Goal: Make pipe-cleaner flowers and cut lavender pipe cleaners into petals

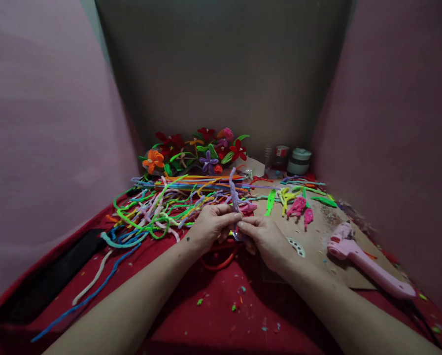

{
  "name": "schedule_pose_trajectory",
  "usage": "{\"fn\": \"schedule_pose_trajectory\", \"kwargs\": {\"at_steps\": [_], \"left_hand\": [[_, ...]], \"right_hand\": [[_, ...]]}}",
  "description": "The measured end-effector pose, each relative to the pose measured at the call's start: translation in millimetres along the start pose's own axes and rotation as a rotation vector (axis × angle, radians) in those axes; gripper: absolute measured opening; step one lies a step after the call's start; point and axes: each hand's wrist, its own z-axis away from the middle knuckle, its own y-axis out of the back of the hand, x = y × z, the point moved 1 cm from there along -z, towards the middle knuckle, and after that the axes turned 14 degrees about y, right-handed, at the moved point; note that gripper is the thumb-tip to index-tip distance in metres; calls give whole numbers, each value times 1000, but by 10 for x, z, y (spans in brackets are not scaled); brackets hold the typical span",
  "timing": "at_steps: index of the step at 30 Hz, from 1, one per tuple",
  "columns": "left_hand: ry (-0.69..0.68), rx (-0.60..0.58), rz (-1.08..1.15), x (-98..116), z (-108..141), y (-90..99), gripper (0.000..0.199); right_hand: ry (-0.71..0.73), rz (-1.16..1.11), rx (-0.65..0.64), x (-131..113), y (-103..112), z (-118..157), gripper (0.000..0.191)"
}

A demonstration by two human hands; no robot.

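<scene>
Between my two hands a lavender pipe cleaner (233, 190) stands upright, its top bent a little to one side. My left hand (214, 224) pinches it from the left, thumb and fingers together. From the right, my right hand (265, 237) closes its thumb and forefinger on the lower part. The fingertips nearly meet and cover the bottom end. Just behind the hands lie a pink petal piece (249, 208) and a tangle of loose pipe cleaners (161, 212) in many colours. Red-handled scissors (221, 264) seem to lie below the hands, partly hidden.
A pink glue gun (368, 268) rests on a cardboard sheet (348, 276) at right, near pink shapes (297, 207) and green leaves (270, 201). Pipe-cleaner flowers (208, 161) stand at the back beside a lidded jar (299, 160). A black flat object (54, 276) lies left on red cloth (206, 315).
</scene>
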Motion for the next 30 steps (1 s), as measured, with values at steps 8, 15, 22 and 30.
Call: {"fn": "schedule_pose_trajectory", "kwargs": {"at_steps": [8,15,22,30], "left_hand": [[34,57,215,22,-24,59,24],[-6,31,298,16,-5,27,21],[-79,71,12,77,90,-70,22],[-59,169,36,51,54,7,28]], "right_hand": [[-182,-549,-60,54,39,-45,15],[-198,-574,34,102,39,-53,11],[-149,-486,118,53,35,-54,20],[-161,-468,-16,41,47,-44,10]]}}
